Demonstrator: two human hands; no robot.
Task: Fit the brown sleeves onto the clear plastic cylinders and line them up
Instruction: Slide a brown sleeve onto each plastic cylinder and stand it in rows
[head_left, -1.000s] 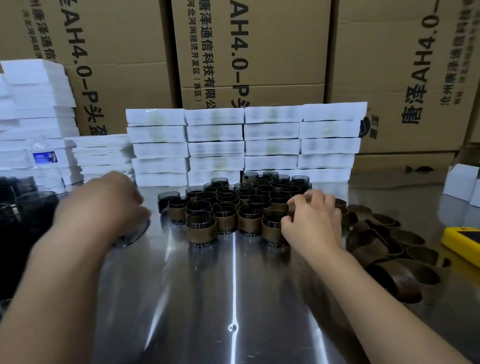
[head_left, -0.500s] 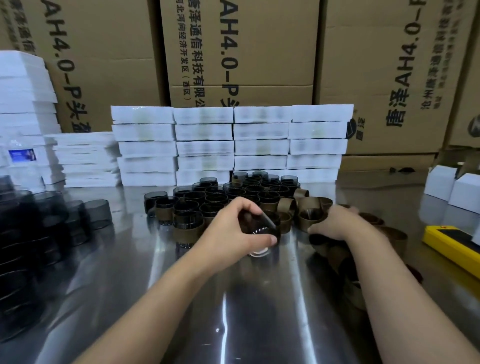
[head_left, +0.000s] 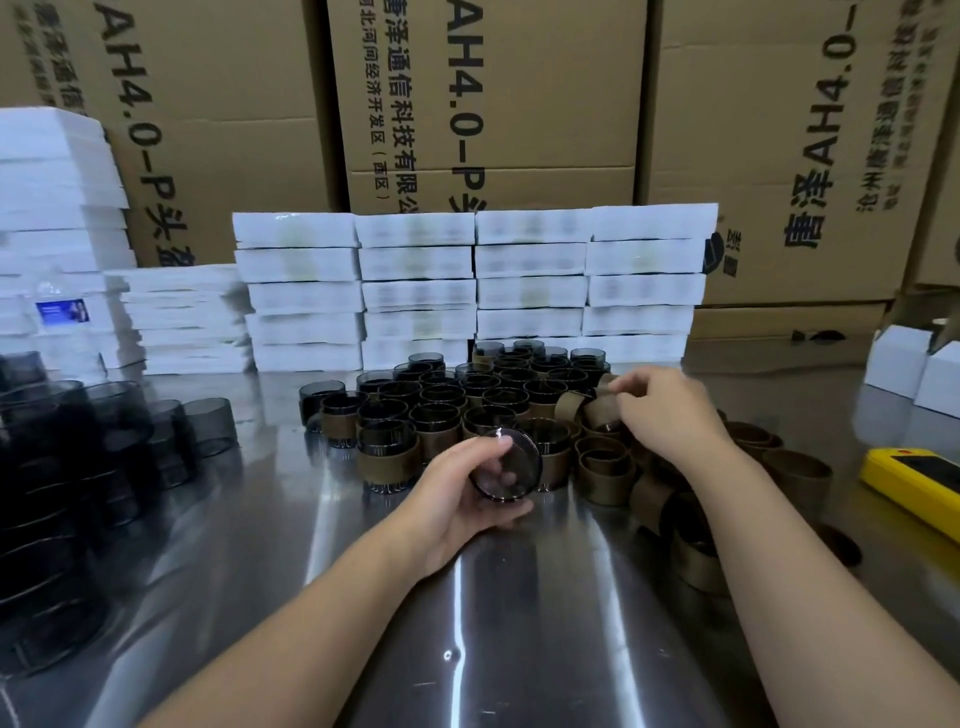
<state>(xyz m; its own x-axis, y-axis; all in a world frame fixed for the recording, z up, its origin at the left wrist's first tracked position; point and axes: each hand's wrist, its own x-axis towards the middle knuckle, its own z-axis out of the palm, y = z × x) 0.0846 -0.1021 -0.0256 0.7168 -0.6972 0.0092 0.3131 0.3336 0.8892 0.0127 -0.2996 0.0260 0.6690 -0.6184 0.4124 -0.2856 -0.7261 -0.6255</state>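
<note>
The left hand (head_left: 457, 493) grips a bare clear plastic cylinder (head_left: 505, 473), lifted just above the table (head_left: 467, 623) in front of the sleeved rows (head_left: 467, 405). The cylinder lies tilted, its round end face turned toward the camera and its axis running roughly toward the rows. The right hand (head_left: 670, 410), up and to the right, pinches a brown sleeve (head_left: 602, 410) at the loose sleeve pile (head_left: 691, 499). Judgement: the sleeve must travel leftward to meet the cylinder, bores aligned.

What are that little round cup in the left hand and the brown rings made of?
The cylinder in the left hand looks like smoky clear plastic: fingers show through its glossy base. The brown sleeves look like matte cardboard or paper, though that's uncertain.
</note>
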